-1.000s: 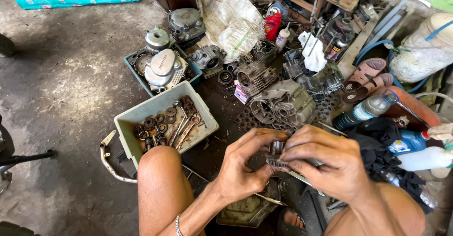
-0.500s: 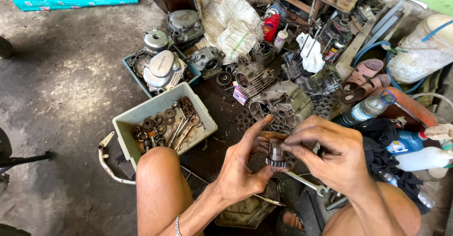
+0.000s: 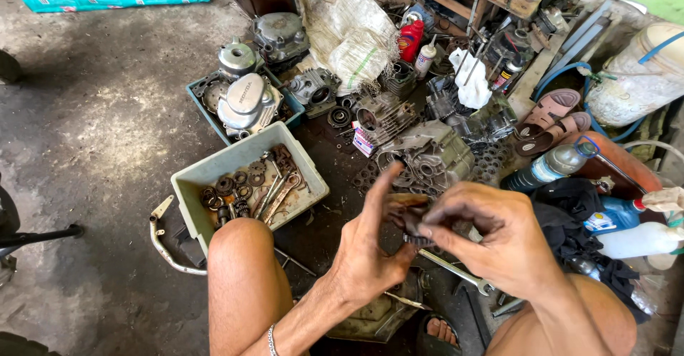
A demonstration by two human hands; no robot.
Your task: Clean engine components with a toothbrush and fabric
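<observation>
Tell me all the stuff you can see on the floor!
Pale green plastic tub: one, left of centre, holding rusty gears and wrenches.
Blue crate: one, behind the tub, holding silver engine covers.
Grey engine casing: one, centre.
White woven sack: one, top centre.
Red bottle: one, beside the sack.
Brown sandals: two, right.
Silver spanner: one, under the hands.
Small dark toothed gear: one, between both hands.
Left hand: touching the gear.
Right hand: pinching the gear.
</observation>
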